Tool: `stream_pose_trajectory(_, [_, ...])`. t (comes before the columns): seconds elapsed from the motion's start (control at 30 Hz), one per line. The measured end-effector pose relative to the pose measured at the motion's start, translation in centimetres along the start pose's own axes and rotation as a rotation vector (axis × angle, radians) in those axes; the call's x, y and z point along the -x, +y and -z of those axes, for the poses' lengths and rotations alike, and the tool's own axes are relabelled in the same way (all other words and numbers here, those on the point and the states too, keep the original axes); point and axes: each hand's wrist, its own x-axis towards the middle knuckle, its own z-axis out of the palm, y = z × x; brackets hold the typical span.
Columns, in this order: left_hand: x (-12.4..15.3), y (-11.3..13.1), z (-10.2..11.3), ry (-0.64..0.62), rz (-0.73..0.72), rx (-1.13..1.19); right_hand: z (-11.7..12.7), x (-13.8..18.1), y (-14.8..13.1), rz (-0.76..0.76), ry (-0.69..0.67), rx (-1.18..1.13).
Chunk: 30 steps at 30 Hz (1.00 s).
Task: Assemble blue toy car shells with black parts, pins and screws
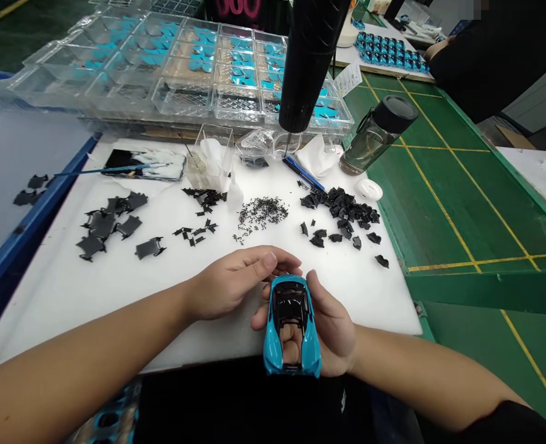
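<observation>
A blue toy car body (272,351) with a black roof and windscreen part rests in my right hand (335,330). The right thumb lies along its side and the fingers wrap beneath, showing through the opening in the shell. My left hand (233,280) is beside the car's far end, its fingers stretched out in a loose curve and the thumb above them. Whether the left fingertips touch the car, I cannot tell. Beyond the hands, a heap of tiny black screws (266,211) lies on the white work board (199,336).
Black plastic parts (347,206) lie right, and flat dark pieces (103,223) left. A black electric screwdriver (301,68) hangs over a blue tool (303,174). Behind are clear trays (185,114) of blue parts, a bottle (377,132) and a glue container (199,169). A person (480,55) is at upper right.
</observation>
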Motion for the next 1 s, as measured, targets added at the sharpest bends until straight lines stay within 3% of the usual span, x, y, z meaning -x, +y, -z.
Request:
stream_pose_trajectory(0.4, [0.46,-0.19,0.14,-0.051,-0.12,-0.014,-0.58,0.19,-0.58,-0.049,0.065,-0.051])
stream_pose_trajectory(0.6, [0.68,0.05,0.03,-0.041,-0.075,-0.001,-0.71,0.16,-0.47,-0.053,0.171,-0.029])
stream_pose_trajectory(1.0, [0.73,0.3,-0.09,-0.033,-0.079,-0.071,-0.16,0.29,-0.4,-0.019,0.116,-0.007])
